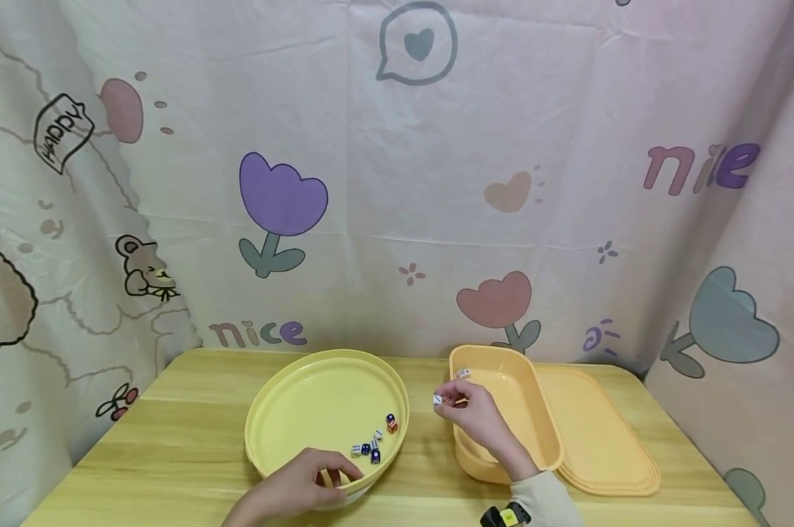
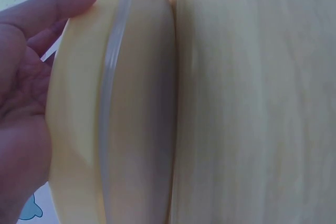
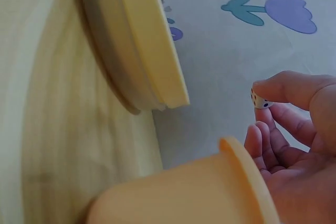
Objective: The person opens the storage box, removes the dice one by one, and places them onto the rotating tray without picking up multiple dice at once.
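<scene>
Between thumb and fingertips my right hand (image 1: 472, 416) pinches a white die (image 1: 437, 400) with dark pips. The right wrist view shows this die (image 3: 260, 99) at the fingertips. That hand is over the left side of an orange rectangular box (image 1: 525, 410), where white dice (image 1: 463, 373) lie in the far left corner. My left hand (image 1: 304, 479) grips the near rim of a round yellow tray (image 1: 317, 402), thumb on its outer wall, fingers reaching inside. Several dice, white, dark blue (image 1: 375, 457) and red (image 1: 392, 427), lie in the tray's right part.
A flat orange lid (image 1: 604, 432) lies right of the box on the wooden table (image 1: 173, 439). The tray stands left of the box with a strip of table between them. A printed curtain (image 1: 383, 183) hangs behind the table and along both sides.
</scene>
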The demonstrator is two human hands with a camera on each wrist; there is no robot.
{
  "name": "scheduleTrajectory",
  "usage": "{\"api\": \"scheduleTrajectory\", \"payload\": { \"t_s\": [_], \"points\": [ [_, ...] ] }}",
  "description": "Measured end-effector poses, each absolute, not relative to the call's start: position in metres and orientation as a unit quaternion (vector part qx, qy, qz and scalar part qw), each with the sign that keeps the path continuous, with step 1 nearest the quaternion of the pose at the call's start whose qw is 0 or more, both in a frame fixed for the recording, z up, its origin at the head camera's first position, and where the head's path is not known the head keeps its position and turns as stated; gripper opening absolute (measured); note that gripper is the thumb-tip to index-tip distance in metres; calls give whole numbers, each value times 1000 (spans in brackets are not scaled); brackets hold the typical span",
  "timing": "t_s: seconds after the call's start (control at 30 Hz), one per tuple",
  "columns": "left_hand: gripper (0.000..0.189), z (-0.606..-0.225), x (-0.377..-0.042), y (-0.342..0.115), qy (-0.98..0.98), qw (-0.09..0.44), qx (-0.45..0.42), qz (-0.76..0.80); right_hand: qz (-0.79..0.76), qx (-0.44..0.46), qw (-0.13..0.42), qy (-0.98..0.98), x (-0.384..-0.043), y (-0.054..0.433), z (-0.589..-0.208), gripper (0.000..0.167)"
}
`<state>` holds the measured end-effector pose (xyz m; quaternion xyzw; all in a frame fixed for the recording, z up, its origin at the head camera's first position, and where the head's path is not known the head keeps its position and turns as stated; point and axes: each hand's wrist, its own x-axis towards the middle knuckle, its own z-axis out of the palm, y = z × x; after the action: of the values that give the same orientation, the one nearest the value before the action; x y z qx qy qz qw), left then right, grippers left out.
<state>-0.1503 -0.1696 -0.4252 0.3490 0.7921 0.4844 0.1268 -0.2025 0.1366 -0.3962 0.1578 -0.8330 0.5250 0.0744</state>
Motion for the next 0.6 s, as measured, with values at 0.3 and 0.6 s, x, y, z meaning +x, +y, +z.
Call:
{"api": "scheduleTrajectory", "payload": {
  "t_s": [0.3,0.6],
  "points": [
    [19,-422,-152,-168,791,137,343,487,524,211,48,-824,-191,120,-398,12],
    [18,-425,-150,-170,788,118,361,485,530,249,31,-810,-181,96,-402,13]
  ]
}}
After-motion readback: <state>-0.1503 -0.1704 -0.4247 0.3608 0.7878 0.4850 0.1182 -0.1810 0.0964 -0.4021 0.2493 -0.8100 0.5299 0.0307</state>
